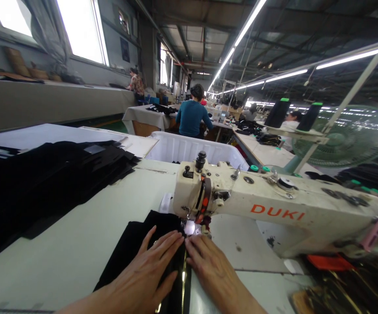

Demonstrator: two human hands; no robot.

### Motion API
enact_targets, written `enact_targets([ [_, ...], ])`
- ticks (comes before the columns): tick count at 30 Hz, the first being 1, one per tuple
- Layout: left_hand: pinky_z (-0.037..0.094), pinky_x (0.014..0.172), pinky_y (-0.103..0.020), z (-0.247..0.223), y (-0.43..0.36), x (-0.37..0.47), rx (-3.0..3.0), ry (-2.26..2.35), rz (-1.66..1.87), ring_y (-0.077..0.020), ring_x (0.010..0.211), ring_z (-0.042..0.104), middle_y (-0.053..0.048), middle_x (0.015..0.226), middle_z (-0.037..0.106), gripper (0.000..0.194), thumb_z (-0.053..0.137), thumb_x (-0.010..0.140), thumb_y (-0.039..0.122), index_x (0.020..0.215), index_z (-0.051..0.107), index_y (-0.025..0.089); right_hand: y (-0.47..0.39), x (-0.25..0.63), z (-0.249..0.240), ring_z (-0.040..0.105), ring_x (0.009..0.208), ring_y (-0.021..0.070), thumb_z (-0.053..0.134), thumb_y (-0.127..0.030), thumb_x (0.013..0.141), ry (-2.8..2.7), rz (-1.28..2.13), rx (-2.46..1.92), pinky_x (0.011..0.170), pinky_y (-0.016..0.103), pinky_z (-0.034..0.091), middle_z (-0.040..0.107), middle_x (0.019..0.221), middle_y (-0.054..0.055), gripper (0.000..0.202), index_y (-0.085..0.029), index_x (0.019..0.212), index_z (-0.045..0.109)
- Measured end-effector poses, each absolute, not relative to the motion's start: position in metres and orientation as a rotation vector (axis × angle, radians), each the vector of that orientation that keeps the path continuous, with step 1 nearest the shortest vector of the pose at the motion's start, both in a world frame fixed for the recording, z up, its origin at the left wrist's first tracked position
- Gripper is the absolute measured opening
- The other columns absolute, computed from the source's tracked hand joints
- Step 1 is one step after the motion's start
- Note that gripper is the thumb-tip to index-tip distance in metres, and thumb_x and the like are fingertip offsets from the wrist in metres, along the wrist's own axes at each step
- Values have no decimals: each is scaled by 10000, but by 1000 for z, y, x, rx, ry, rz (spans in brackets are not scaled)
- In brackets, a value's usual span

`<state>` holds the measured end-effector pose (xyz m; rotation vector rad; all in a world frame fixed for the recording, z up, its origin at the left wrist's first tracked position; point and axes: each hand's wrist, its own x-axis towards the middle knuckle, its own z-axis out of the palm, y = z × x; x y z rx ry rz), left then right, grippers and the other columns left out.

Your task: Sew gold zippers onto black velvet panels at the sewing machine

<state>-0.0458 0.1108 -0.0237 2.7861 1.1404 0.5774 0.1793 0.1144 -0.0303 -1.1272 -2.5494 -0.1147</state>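
Clearly, the black fabric (133, 244) lies beneath both hands (158, 264), fingers flat; the left's spread.

head camera: sole view, worn on the person's head, looking forward and down over the worktable (123, 209)
left hand (158, 261) and right hand (210, 261): close, entering from the bottom edge
sewing machine (237, 192): close ahead, extending right
ceiling lights (250, 22): well beyond, in the upper part of the wide view
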Motion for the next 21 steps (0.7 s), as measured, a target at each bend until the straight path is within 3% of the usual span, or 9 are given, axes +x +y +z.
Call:
enact_targets([
  [3, 228, 1156, -621, -22, 112, -45, 2771, 1143, 547, -288, 1364, 445, -81, 1519, 434, 643, 526, 959, 273, 1541, 257, 230, 117, 181, -29, 543, 1248, 277, 673, -54, 856, -2566, -86, -1130, 1031, 391, 522, 564, 1371, 146, 542, -109, 1367, 502],
  [12, 217, 1139, -666, -15, 115, -43, 2701, 1135, 482, -312, 1376, 414, -78, 1530, 417, 649, 528, 933, 258, 1529, 272, 250, 120, 186, -29, 530, 1262, 230, 645, -96, 896, -2575, -43, -1091, 1090, 338, 464, 579, 1377, 78, 499, -151, 1374, 516],
  [21, 236, 1139, -653, -21, 127, -47, 2721, 1165, 501, -309, 1383, 399, -99, 1495, 451, 650, 543, 918, 238, 1521, 302, 253, 133, 178, -30, 578, 1219, 281, 668, -102, 883, -2630, -138, -1130, 1048, 417, 509, 568, 1393, 110, 498, -111, 1359, 524],
])
